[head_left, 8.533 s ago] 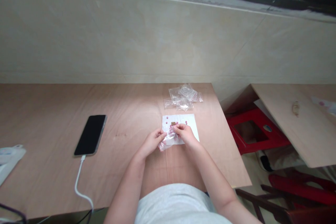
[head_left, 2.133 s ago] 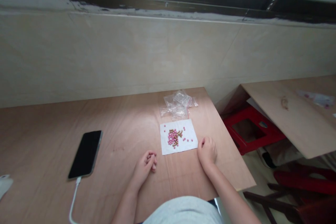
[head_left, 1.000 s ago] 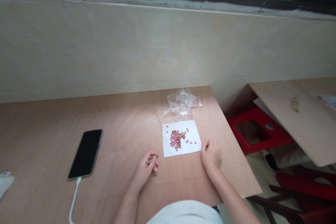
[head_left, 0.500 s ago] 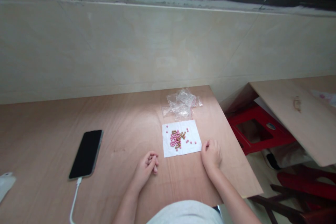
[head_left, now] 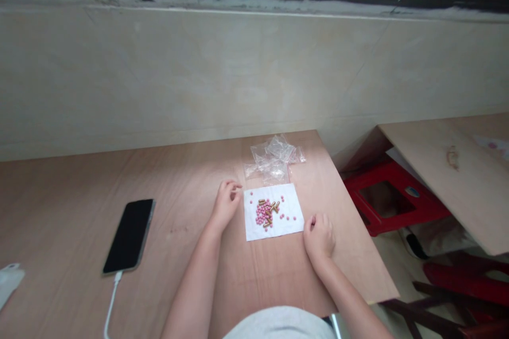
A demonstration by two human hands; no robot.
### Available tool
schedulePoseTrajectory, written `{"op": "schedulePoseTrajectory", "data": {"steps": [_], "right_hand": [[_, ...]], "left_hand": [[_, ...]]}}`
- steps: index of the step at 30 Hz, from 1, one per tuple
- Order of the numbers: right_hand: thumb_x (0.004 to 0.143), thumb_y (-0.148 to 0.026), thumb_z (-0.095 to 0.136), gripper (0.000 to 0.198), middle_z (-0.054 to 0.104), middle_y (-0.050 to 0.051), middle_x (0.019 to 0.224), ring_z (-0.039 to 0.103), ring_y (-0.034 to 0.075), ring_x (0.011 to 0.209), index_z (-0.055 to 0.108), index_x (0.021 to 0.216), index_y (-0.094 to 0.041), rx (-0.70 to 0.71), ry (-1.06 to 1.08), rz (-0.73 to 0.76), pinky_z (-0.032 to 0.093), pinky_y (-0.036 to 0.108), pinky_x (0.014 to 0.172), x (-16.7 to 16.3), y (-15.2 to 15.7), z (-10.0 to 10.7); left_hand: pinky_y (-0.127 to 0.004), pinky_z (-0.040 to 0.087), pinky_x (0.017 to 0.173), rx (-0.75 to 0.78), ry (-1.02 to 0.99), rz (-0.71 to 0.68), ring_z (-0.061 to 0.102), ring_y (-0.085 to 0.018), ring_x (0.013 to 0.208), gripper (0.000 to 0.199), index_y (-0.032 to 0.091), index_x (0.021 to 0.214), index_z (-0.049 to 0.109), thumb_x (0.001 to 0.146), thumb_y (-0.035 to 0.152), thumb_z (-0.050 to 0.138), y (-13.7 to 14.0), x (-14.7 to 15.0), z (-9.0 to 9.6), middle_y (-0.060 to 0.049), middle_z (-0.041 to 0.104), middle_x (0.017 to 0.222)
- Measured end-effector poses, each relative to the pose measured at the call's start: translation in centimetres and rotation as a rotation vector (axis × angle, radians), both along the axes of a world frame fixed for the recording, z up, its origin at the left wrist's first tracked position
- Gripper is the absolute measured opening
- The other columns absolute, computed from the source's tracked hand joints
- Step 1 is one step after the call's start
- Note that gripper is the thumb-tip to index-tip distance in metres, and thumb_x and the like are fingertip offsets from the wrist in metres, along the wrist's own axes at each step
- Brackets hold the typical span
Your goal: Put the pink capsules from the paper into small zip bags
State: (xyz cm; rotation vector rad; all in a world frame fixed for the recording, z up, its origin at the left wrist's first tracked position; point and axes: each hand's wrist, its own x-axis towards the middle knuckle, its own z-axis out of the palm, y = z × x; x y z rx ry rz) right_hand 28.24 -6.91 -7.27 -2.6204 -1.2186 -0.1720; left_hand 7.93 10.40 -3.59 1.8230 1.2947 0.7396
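A white sheet of paper [head_left: 292, 204] lies on the wooden table, with a cluster of round pink pills [head_left: 262, 214] on it. Several gold-brown capsules [head_left: 272, 206] are mixed in with them, and a few pink pills sit apart near the sheet's edges. Just left of the paper, my left hand [head_left: 228, 201] has its fingers loosely bent and apart, holding nothing I can see. My right hand [head_left: 319, 233] rests curled at the paper's right edge; its fingers are folded in and the palm is hidden. Behind the paper lies a loose pile of clear plastic bags [head_left: 274, 158].
A black phone [head_left: 129, 235] with a white charging cable [head_left: 111, 302] lies to the left. Something white [head_left: 8, 280] is at the far left edge. Right of the table's edge are a red stool [head_left: 392, 198] and a second wooden table [head_left: 449, 180]. A wall [head_left: 218, 74] rises behind.
My left hand has moved forward, from the near left of the paper to beside its far left corner, and its fingers have loosened. My right hand stays where it was.
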Motion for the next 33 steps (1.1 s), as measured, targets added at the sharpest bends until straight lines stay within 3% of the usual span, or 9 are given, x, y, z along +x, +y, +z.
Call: {"op": "schedulePoseTrajectory", "data": {"steps": [3,7,12,20,25,29,32,33], "right_hand": [[0.082,-0.021,0.035,0.02,0.047,0.005,0.069,0.044,0.018,0.069,0.043,0.064,-0.018,0.021,0.016,0.005,0.028,0.028,0.061,0.0,0.1,0.1],[0.082,-0.022,0.034,0.02,0.047,0.005,0.067,0.044,0.018,0.067,0.042,0.064,-0.019,0.063,0.05,0.001,0.029,0.027,0.06,0.1,0.2,-0.1],[0.082,-0.022,0.034,0.02,0.047,0.005,0.067,0.045,0.018,0.068,0.041,0.064,-0.019,0.049,0.065,-0.002,0.03,0.027,0.061,0.2,0.3,-0.2],[0.082,-0.023,0.034,0.02,0.048,0.005,0.069,0.045,0.018,0.069,0.044,0.065,-0.018,0.024,0.048,0.009,0.03,0.028,0.062,-0.1,0.0,0.4],[0.079,-0.024,0.036,0.019,0.049,0.005,0.069,0.045,0.019,0.068,0.044,0.062,-0.018,0.09,0.201,-0.022,0.031,0.029,0.06,0.4,0.0,0.6],[0.077,-0.035,0.041,0.023,0.049,0.002,0.061,0.043,0.015,0.056,0.047,0.064,-0.017,0.188,0.789,-0.017,0.032,0.026,0.053,0.5,-0.1,3.1],[0.075,-0.043,0.047,0.028,0.054,0.002,0.071,0.046,0.013,0.06,0.053,0.078,-0.016,0.259,1.181,0.182,0.034,0.023,0.054,-1.1,-0.1,6.5],[0.074,-0.043,0.049,0.028,0.055,0.002,0.075,0.047,0.012,0.063,0.054,0.078,-0.016,0.223,1.265,0.29,0.035,0.023,0.056,-2.0,-0.1,7.6]], "left_hand": [[-0.033,0.035,0.094,0.101,0.057,-0.087,0.046,-0.019,0.105,0.029,0.017,0.091,0.057,0.065,0.005,0.05,3.1,3.4,-0.2,-0.005,0.049,0.106],[-0.038,0.037,0.089,0.176,0.136,-0.131,0.049,-0.023,0.096,0.028,0.015,0.088,0.058,0.063,0.003,0.052,5.4,5.6,-1.3,-0.007,0.054,0.095],[-0.037,0.04,0.082,0.231,0.213,-0.136,0.053,-0.021,0.083,0.015,0.016,0.076,0.06,0.072,0.009,0.047,6.0,4.2,-1.2,-0.005,0.058,0.079],[-0.033,0.04,0.081,0.266,0.234,-0.111,0.053,-0.02,0.087,0.019,0.015,0.087,0.059,0.079,0.019,0.043,5.4,0.3,3.1,-0.007,0.059,0.088],[-0.027,0.044,0.074,0.201,0.176,-0.135,0.055,-0.017,0.085,0.024,0.015,0.094,0.056,0.082,0.026,0.038,2.1,-2.1,5.0,-0.007,0.059,0.091],[-0.024,0.044,0.067,-0.161,-0.025,-0.134,0.055,-0.015,0.077,0.026,0.016,0.095,0.056,0.082,0.032,0.04,-3.0,-3.6,5.6,-0.005,0.059,0.088],[-0.022,0.042,0.059,-0.385,-0.102,-0.191,0.051,-0.012,0.061,0.027,0.016,0.09,0.059,0.079,0.035,0.044,-6.9,-4.1,5.7,-0.001,0.058,0.074],[-0.021,0.04,0.057,-0.442,-0.123,-0.196,0.049,-0.011,0.058,0.027,0.015,0.087,0.059,0.077,0.036,0.046,-8.0,-4.2,5.6,0.0,0.057,0.07]]}}
